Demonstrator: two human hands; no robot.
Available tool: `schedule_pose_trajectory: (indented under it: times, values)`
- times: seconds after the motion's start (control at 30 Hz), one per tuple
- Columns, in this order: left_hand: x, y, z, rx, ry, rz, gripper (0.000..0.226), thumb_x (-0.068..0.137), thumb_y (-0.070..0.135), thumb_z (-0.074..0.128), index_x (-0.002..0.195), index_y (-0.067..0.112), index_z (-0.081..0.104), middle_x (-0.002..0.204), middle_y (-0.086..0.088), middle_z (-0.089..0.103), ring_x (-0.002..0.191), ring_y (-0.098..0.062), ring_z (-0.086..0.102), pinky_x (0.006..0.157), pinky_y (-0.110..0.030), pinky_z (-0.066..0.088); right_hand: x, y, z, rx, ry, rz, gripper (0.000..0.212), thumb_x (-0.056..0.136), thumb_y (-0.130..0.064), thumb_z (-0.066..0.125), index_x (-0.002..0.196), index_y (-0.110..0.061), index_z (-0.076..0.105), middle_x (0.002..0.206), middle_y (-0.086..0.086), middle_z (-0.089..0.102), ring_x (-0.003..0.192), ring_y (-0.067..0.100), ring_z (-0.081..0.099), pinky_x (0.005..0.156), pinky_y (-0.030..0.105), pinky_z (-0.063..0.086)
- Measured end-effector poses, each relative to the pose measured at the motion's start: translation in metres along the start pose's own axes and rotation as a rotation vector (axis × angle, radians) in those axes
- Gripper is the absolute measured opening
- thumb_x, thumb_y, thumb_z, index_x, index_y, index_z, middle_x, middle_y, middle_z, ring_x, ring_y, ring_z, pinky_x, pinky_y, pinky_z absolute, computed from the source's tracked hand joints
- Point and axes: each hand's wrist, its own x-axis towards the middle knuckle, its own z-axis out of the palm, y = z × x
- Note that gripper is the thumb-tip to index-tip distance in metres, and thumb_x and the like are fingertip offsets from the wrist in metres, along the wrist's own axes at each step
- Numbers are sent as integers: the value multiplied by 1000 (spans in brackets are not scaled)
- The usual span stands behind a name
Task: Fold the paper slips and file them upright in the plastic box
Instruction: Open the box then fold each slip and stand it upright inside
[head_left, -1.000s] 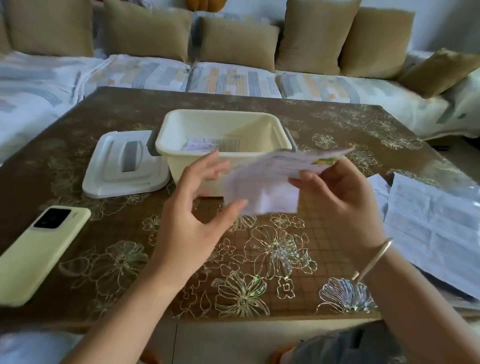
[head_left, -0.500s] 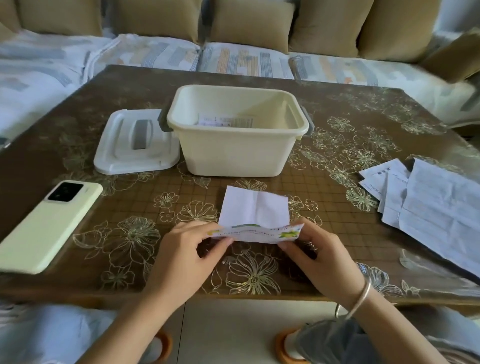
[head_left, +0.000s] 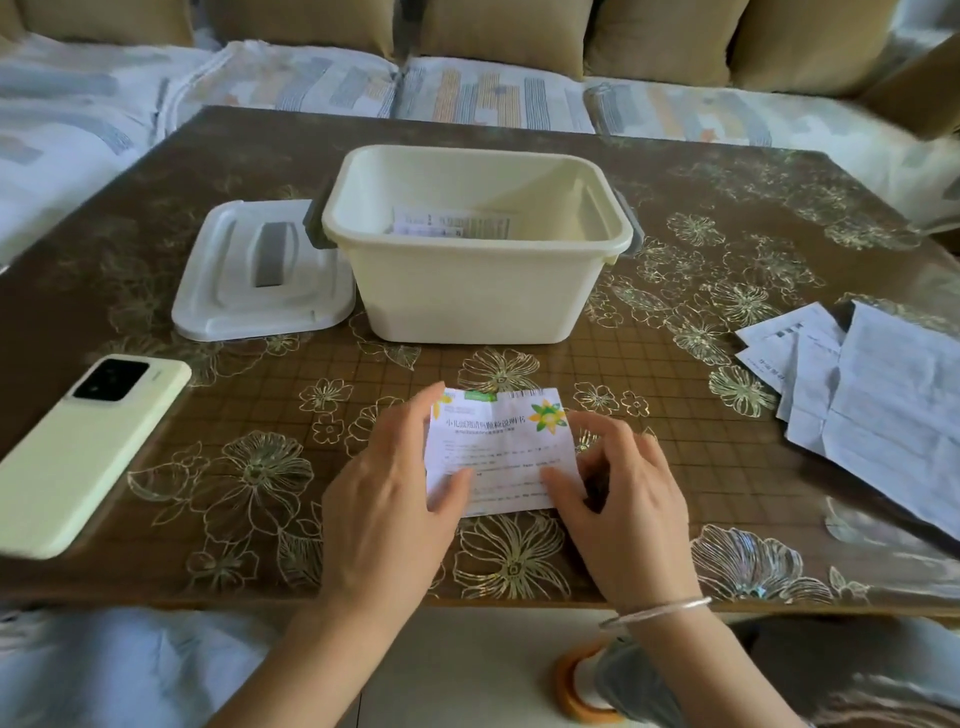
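Cream box (head_left: 467, 296) beyond slip (head_left: 498, 447); lid (head_left: 221, 286), phone (head_left: 88, 457) left, papers (head_left: 883, 410) right. Left hand (head_left: 384, 509), right hand (head_left: 628, 514), loose-fingered, press slip onto counter (head_left: 727, 493).

Bare brown flower-patterned desk (head_left: 649, 415) lies between the slip and the open cream plastic box (head_left: 475, 291) (white lid (head_left: 234, 306) left, loose white papers (head_left: 878, 405) right).

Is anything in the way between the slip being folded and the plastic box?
Nothing visible. The paper slip lies on the table under the left hand and right hand; the open plastic box stands just beyond, only bare table between.
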Motion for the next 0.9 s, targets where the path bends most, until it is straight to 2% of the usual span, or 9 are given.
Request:
schedule_pose_trajectory:
  times: [0.07, 0.13, 0.23, 0.3, 0.37, 0.5, 0.63, 0.77, 0.9]
  values:
    - [0, -1, 0, 67, 37, 23, 67, 74, 31, 74, 135, 19, 48, 137, -1, 50, 95, -19, 64, 81, -28, 51, -1, 0, 1, -41, 13, -17, 40, 79, -28, 75, 115, -22, 59, 69, -15, 53, 78, 13, 42, 66, 26, 34]
    - [1, -4, 1, 101, 36, 69, 66, 74, 28, 75, 135, 17, 52, 151, -5, 37, 124, -22, 50, 105, -34, 36, -1, 2, 2, -80, 27, -37, 36, 80, -31, 74, 113, -22, 60, 78, -14, 53, 80, 14, 42, 69, 28, 38]
    - [6, -6, 4, 118, -49, 204, 49, 85, 18, 67, 133, 18, 59, 152, -2, 41, 138, -21, 39, 116, -36, 19, -2, 4, 2, -107, 31, -37, 33, 81, -31, 72, 111, -22, 62, 97, -6, 58, 90, 16, 42, 76, 31, 41]
    - [7, -10, 7, 133, -116, 243, 37, 90, 23, 53, 126, 24, 65, 142, 4, 54, 135, -17, 44, 117, -38, 19, -1, 5, 3, -94, 30, -44, 31, 82, -28, 72, 112, -24, 63, 107, -3, 59, 96, 18, 44, 79, 33, 43]
    - [7, -13, 6, 114, -178, 240, 40, 93, 29, 41, 123, 28, 66, 137, 8, 58, 131, -12, 49, 114, -39, 22, -1, 8, 4, -98, 17, -73, 27, 84, -25, 69, 111, -25, 65, 114, -4, 59, 100, 19, 46, 80, 35, 45]
    - [13, -17, 1, 90, -227, 254, 40, 91, 35, 43, 124, 31, 66, 136, 14, 57, 128, -6, 49, 110, -35, 27, 1, 7, 3, -116, 9, -112, 24, 85, -23, 62, 108, -25, 67, 119, -2, 59, 101, 22, 48, 77, 39, 48]
    - [25, -23, -4, 109, -285, 277, 39, 89, 39, 56, 125, 27, 64, 133, 18, 57, 123, -4, 47, 106, -29, 22, 10, -5, -7, -138, -51, -309, 28, 86, -46, 57, 101, -26, 70, 113, -7, 62, 100, 22, 52, 78, 37, 46]
    - [32, -26, -10, 153, -358, 324, 45, 90, 47, 40, 124, 30, 64, 134, 18, 55, 124, -6, 46, 106, -37, 28, 25, -9, -20, -309, -96, -373, 53, 72, -72, 53, 97, -31, 74, 118, -7, 63, 115, 25, 47, 90, 37, 32]
    - [35, -28, -11, 126, -351, 353, 33, 94, 26, 47, 121, 29, 67, 131, 17, 57, 122, -8, 49, 103, -41, 34, 28, -9, -18, -299, -220, -551, 55, 72, -72, 51, 101, -32, 73, 117, -8, 63, 115, 23, 48, 93, 36, 32]
